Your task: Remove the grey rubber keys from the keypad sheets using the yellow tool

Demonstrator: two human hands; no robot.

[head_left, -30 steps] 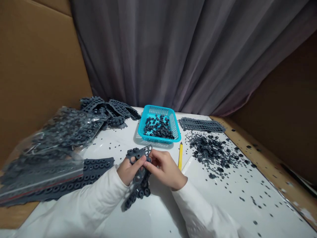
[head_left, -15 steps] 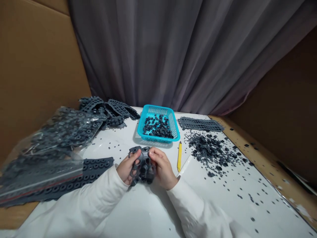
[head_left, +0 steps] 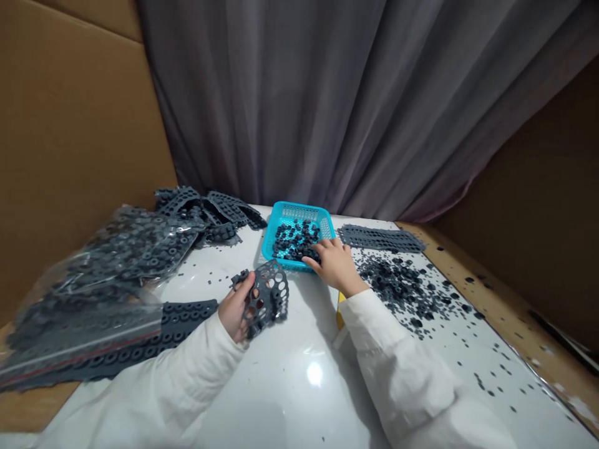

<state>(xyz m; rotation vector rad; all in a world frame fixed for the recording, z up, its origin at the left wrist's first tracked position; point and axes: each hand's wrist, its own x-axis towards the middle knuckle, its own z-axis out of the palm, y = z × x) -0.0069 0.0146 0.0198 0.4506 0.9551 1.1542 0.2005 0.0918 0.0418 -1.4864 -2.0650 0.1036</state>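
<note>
My left hand (head_left: 238, 305) is closed on a dark grey rubber sheet (head_left: 270, 298) full of round holes, with the thumb on top; the sheet is bent and held up off the table. My right hand (head_left: 334, 265) reaches over the near right rim of the blue plastic basket (head_left: 299, 264). Its thumb and fingers are apart and point inside, and I see nothing held in them. Small black rubber rings (head_left: 294, 240) lie in the basket.
A clear zip bag (head_left: 135, 249) of grey rings lies at left, partly over a rubber strip (head_left: 187, 312). More perforated strips (head_left: 229, 209) are heaped behind it. At right are another strip (head_left: 381, 238), scattered black bits (head_left: 397, 280) and a yellow tool (head_left: 340, 312), partly under my sleeve.
My right hand has let go of the rubber sheet and moved forward and right to the basket. My left hand keeps the sheet, which now shows more of its holes.
</note>
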